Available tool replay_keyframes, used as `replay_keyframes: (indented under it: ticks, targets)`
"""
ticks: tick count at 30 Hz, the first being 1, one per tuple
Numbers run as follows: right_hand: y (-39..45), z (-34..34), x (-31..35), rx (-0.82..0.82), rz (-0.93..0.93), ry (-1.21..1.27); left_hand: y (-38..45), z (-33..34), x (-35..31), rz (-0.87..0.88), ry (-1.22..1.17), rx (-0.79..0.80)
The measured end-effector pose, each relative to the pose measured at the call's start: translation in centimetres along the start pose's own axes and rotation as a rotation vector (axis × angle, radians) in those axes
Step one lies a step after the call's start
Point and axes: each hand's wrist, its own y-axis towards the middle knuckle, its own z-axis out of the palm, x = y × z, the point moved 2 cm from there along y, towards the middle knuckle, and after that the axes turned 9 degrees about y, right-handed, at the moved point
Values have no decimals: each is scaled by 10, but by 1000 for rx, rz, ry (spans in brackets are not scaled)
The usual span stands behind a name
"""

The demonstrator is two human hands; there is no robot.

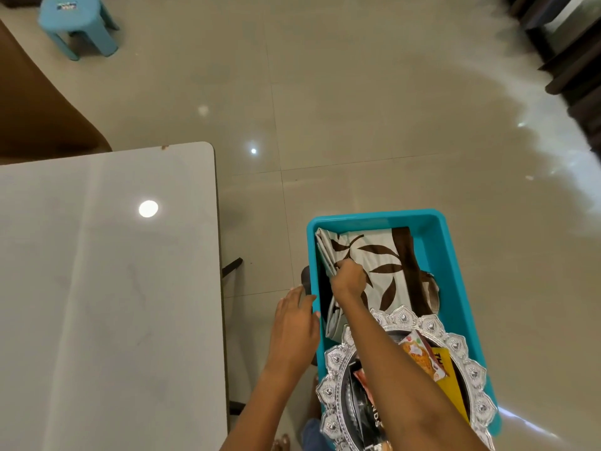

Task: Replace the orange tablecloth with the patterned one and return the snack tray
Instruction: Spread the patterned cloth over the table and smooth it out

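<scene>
- A small blue plastic stool (78, 22) stands on the glossy beige tiled floor (357, 109) at the far upper left.
- Just below it, a brown chair (35, 105) sits against the far edge of the table.
- A white table (107, 288) with a bare top fills the left half of the view; a ceiling light reflects off it.
- The left hand (294, 323) reaches between the table and the tub, fingers straight and loosely spread, fingertips touching the tub's left rim.
- A turquoise plastic tub (439, 236) sits to the right of the table, raised off the floor on something hidden beneath it.
- Inside the tub's far half lies the folded patterned tablecloth (387, 265), cream with dark brown leaves.
- The right hand (348, 281) crosses over the tray, fingers curled around the cloth's folded left edge; the cloth lies under and beyond the knuckles.
- An ornate silver snack tray (468, 369) holding snack packets (422, 356) fills the tub's near half, overlapping the cloth's near end and partly hidden by the right forearm.
- Dark furniture (566, 60) lines the upper right corner.
</scene>
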Motion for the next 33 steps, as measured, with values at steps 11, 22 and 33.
replay_keyframes:
  ticks: [11, 22, 33]
  targets:
    - [-55, -61, 2, -106, -134, 186, -24, -34, -6, 17, -18, -86]
    - [-72, -88, 2, -184, -161, 351, -50, 10, -10, 27, 17, 167]
    - [-59, -98, -2, -173, -188, 418, -56, 54, -30, -19, -160, 431]
